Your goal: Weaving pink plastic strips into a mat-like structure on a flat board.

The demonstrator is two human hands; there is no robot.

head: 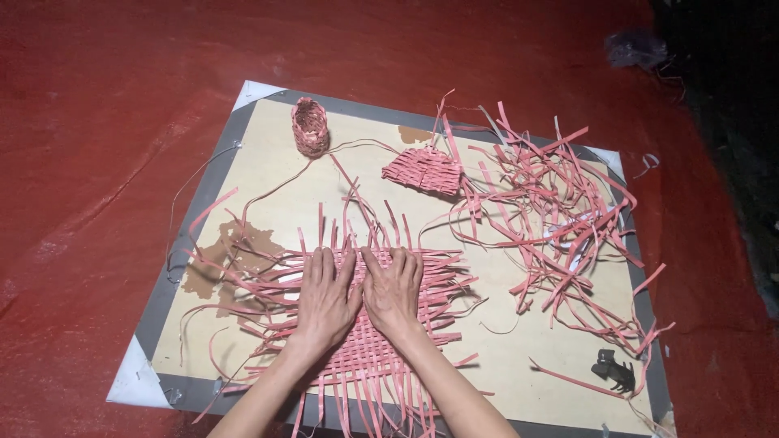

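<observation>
A flat mat woven from pink strips [365, 349] lies on a pale board [268, 174], with loose strip ends sticking out on all sides. My left hand [324, 300] lies flat on the mat, fingers spread and pointing away from me. Right beside it, my right hand [395, 288] also presses flat on the weave, thumbs nearly touching. Neither hand holds anything.
A small upright woven pink cylinder [311, 126] stands at the board's far edge, and a flat woven piece [423, 170] lies to its right. A tangle of loose pink strips [552, 219] covers the right side. A dark clip [614, 371] lies near the front right corner. Red sheeting [97, 162] surrounds the board.
</observation>
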